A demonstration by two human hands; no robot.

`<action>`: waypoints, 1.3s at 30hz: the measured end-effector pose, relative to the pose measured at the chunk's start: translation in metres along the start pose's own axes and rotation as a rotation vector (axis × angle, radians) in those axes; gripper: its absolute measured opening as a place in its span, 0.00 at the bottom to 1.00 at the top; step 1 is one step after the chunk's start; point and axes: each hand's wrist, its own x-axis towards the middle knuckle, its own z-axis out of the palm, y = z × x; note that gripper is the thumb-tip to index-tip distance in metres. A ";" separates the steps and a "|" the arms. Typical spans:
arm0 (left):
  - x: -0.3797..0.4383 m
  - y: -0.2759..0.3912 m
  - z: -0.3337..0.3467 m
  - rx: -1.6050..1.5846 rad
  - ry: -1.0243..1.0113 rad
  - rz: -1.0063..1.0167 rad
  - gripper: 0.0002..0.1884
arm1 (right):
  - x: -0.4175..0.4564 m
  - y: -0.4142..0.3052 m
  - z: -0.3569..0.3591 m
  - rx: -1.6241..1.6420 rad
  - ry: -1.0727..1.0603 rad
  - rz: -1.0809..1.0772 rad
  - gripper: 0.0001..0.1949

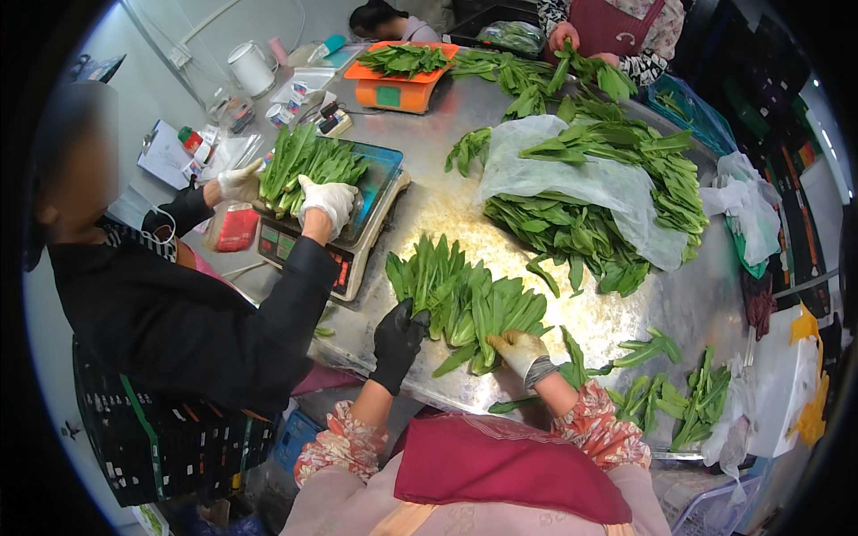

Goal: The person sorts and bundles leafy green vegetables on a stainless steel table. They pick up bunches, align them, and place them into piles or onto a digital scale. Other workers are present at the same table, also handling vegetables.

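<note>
Two bunches of long leafy greens (469, 301) lie side by side on the metal table (429, 221) before me. My left hand (400, 342), in a black glove, is beside the left bunch with its fingers curled; whether it grips a leaf is unclear. My right hand (521, 354), in a whitish glove with a grey cuff, holds the stem end of the right bunch. A large heap of the same greens (570, 228) lies beyond, partly under a translucent plastic sheet (576, 164). Loose leaves (647, 348) lie to the right of my right hand.
At left a co-worker's white-gloved hands (328, 204) hold greens over a weighing scale (369, 241). An orange scale (392, 94) bearing greens stands at the back. Another person's bare hands (564, 37) handle greens at the far edge. A plastic bag (744, 194) hangs at right.
</note>
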 end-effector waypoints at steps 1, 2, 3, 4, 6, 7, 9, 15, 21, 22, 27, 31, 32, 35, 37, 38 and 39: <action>-0.001 0.001 0.000 -0.088 0.006 -0.009 0.13 | -0.002 -0.004 -0.003 -0.047 0.019 -0.030 0.28; -0.002 0.002 -0.001 -0.177 0.010 -0.017 0.12 | -0.003 -0.006 -0.006 0.008 0.085 -0.103 0.25; -0.004 0.003 0.000 -0.269 0.012 -0.025 0.11 | -0.004 -0.007 -0.008 0.167 0.098 -0.143 0.22; -0.006 0.011 0.003 -0.287 0.049 0.041 0.11 | -0.005 -0.008 -0.010 0.327 0.112 -0.181 0.20; -0.012 0.018 0.011 -0.317 0.084 0.103 0.11 | 0.000 -0.001 -0.002 0.733 0.118 -0.210 0.11; -0.015 0.018 0.015 -0.329 0.084 0.100 0.11 | -0.007 -0.014 -0.006 0.842 0.157 -0.243 0.10; -0.021 0.016 0.022 -0.308 0.069 0.114 0.12 | -0.025 -0.048 -0.024 1.057 0.241 -0.316 0.09; -0.037 0.032 0.031 -0.110 0.015 0.315 0.12 | -0.026 -0.054 -0.060 0.742 0.263 -0.258 0.09; -0.038 0.030 0.037 -0.740 -0.045 -0.087 0.11 | -0.023 -0.035 -0.048 1.215 0.194 -0.102 0.07; -0.036 0.030 0.036 -0.835 -0.049 -0.108 0.11 | -0.024 -0.029 -0.046 1.225 0.162 -0.090 0.07; -0.039 0.040 0.036 -0.750 -0.051 -0.131 0.12 | -0.045 -0.037 -0.045 1.085 -0.073 -0.173 0.09; -0.041 0.052 0.045 -0.746 -0.076 -0.138 0.10 | -0.044 -0.047 -0.022 1.050 -0.112 -0.142 0.08; -0.044 0.040 0.053 -0.621 -0.079 -0.126 0.08 | -0.041 -0.047 -0.017 1.035 -0.053 -0.140 0.08; -0.043 0.047 0.045 -0.377 -0.289 -0.222 0.07 | -0.040 -0.045 -0.021 0.995 0.003 -0.118 0.08; -0.041 0.043 0.046 -0.554 -0.377 -0.302 0.09 | -0.039 -0.039 -0.024 0.915 0.006 -0.118 0.09; -0.042 0.048 0.048 -0.683 -0.391 -0.316 0.09 | -0.025 -0.021 -0.008 0.753 0.107 -0.209 0.11; -0.044 0.051 0.049 -0.812 -0.404 -0.332 0.10 | -0.025 -0.020 -0.008 0.711 0.104 -0.218 0.11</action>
